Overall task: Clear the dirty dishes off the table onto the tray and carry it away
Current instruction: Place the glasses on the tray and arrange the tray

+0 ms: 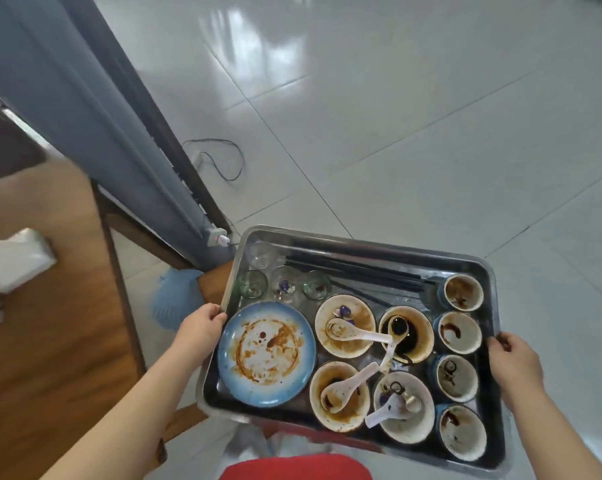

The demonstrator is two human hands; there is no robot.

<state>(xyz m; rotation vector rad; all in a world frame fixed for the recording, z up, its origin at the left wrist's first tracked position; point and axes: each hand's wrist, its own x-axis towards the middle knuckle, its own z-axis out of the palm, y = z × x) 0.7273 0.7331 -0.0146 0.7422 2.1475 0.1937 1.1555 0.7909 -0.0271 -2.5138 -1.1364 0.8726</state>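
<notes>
A metal tray (pixel 368 241) is held in the air above the tiled floor. My left hand (pixel 199 325) grips its left rim and my right hand (pixel 516 367) grips its right rim. On it lie a stained blue plate (pixel 266 353), several dirty bowls (pixel 344 325) with white spoons (pixel 356 332), several small sauce cups (pixel 460 292) along the right side, small glasses (pixel 254 284) and black chopsticks (pixel 355 266) at the far end.
The wooden table (pixel 50 306) lies to my left with a white tissue pack (pixel 13 265) on it. A grey curtain (pixel 84 109) hangs behind it, with a cable (pixel 223 161) and power strip (pixel 218 237) on the floor. Glossy white tiles (pixel 431 116) spread ahead.
</notes>
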